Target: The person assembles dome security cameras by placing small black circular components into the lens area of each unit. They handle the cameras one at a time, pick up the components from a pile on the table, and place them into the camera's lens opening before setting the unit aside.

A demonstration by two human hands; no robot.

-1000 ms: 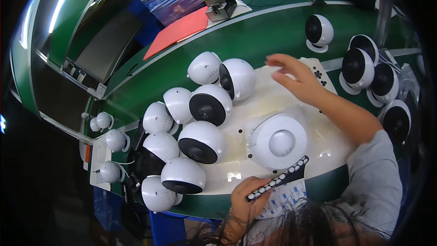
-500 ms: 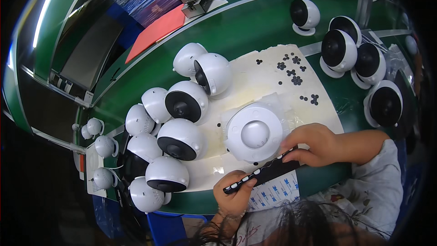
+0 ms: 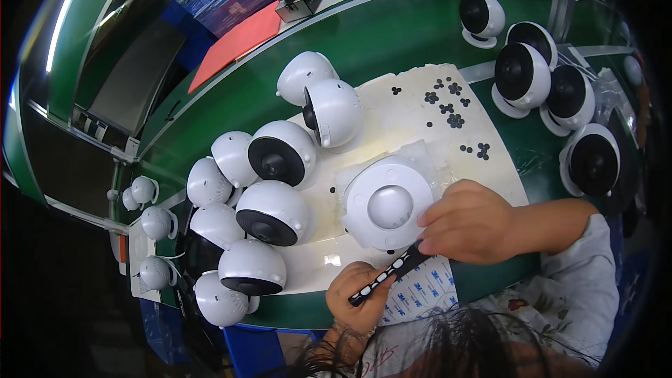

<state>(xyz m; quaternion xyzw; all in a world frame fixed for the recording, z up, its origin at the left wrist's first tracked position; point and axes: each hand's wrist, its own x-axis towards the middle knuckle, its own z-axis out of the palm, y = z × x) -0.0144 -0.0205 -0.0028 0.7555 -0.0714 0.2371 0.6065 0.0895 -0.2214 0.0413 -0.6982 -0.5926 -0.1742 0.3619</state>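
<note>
While both hands pinch one black strip | one upturned base | four black-faced cameras right.

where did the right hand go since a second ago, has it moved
Yes. The right hand came back from the far edge of the white mat, near the small black pads, to the near rim of the round white camera base, beside the black strip.

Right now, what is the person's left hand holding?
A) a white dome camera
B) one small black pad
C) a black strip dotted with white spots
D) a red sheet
C: the left hand grips a black strip with white spots, whose far end meets the right hand beside the upturned white dome camera base.
</note>
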